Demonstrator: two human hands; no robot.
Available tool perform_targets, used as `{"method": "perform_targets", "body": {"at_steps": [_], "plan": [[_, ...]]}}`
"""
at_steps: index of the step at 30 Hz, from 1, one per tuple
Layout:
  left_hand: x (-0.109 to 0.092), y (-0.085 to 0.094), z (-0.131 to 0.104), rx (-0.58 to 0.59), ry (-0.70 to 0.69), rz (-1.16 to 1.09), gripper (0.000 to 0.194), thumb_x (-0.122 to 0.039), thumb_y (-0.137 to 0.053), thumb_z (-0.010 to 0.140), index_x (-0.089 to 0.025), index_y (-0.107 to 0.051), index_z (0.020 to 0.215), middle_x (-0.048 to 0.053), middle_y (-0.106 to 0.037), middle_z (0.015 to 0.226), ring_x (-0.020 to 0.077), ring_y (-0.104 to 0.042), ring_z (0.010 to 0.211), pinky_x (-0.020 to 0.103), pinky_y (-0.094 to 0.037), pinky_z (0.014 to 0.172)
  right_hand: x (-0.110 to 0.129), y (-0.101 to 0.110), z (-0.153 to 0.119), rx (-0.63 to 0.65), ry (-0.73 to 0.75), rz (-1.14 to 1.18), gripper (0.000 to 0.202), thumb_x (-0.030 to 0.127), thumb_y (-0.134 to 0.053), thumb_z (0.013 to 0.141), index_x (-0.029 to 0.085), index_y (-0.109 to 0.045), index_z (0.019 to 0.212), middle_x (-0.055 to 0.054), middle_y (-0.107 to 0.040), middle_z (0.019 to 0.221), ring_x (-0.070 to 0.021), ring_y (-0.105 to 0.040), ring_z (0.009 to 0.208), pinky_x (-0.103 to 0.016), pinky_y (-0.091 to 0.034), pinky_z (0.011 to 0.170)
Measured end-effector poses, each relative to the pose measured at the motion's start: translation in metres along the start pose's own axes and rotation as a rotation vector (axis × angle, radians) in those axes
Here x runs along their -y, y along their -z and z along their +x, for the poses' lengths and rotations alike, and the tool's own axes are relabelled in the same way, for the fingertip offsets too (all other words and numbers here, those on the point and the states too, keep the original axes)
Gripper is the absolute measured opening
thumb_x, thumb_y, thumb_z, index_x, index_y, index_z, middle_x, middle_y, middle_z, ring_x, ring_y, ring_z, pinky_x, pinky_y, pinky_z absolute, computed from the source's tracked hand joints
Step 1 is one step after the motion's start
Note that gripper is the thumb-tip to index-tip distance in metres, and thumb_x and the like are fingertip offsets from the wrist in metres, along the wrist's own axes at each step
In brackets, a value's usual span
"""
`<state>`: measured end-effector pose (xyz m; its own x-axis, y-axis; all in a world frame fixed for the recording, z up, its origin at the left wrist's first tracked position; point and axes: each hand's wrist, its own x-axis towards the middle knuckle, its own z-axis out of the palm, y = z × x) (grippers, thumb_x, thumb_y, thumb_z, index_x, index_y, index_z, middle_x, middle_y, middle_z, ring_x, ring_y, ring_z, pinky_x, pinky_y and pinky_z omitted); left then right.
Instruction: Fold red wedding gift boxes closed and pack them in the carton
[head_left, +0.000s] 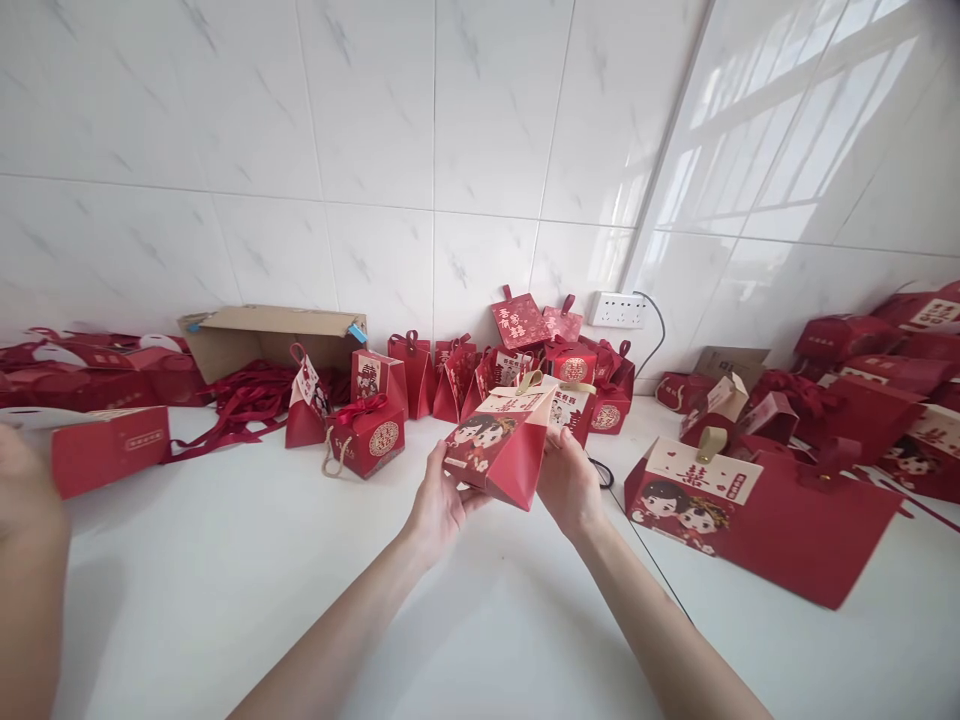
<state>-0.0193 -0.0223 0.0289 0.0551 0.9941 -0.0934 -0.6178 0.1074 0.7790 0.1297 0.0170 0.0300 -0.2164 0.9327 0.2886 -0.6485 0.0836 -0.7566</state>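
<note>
Here both hands hold one red favor box (pixel 499 450) just above the white counter (pixel 225 600), in front of the person. The left hand (pixel 439 500) cups its lower left corner, the grip closed on the card; the right hand (pixel 566 480) is clamped on the right side, fingers behind the panel. The box is tilted, its cartoon-couple face turned toward the camera, and a tan ribbon loop (pixel 529 382) sits at its top.

The card looks thin, so a hard squeeze could likely crease a panel or spring the top flaps. Held at the edges only, it could also slip and drop onto the counter.

Finished boxes (pixel 570 365) crowd the corner just behind, near enough that a forward push might topple them. A bowed red box (pixel 367 432) stands to the left, with loose red ribbons (pixel 247 395) trailing before an open cardboard carton (pixel 270 335). A large red bag (pixel 757 510) lies on its side near the right hand, narrowing the space there. Another person's arm (pixel 30 560) shows at the left edge beside a flat red box (pixel 109 448). A cable (pixel 656 325) hangs from the wall socket (pixel 616 309).
</note>
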Motion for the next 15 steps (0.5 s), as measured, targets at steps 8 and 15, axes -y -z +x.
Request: {"method": "perform_targets", "body": {"at_steps": [8, 15], "plan": [[0.009, 0.008, 0.001, 0.121, -0.019, 0.141, 0.059, -0.066, -0.047, 0.076, -0.019, -0.049, 0.112, 0.012, -0.059, 0.117, 0.0193, -0.061, 0.089, 0.028, -0.051, 0.069, 0.003, -0.004, -0.004, 0.009, -0.041, -0.005, 0.051, 0.062, -0.057, 0.072, 0.024, -0.065, 0.104, -0.006, -0.068, 0.105, -0.029, -0.059, 0.105, -0.041, -0.048, 0.086], [0.014, 0.011, 0.004, 0.042, -0.365, 0.31, 0.073, -0.056, -0.075, 0.057, -0.021, -0.044, 0.114, 0.009, -0.06, 0.107, 0.0171, -0.059, 0.082, 0.025, -0.05, 0.058, -0.003, -0.006, -0.003, -0.059, -0.078, 0.044, 0.04, 0.052, -0.064, 0.072, 0.022, -0.065, 0.099, -0.004, -0.069, 0.102, -0.0232, -0.065, 0.092, -0.033, -0.053, 0.076]]}}
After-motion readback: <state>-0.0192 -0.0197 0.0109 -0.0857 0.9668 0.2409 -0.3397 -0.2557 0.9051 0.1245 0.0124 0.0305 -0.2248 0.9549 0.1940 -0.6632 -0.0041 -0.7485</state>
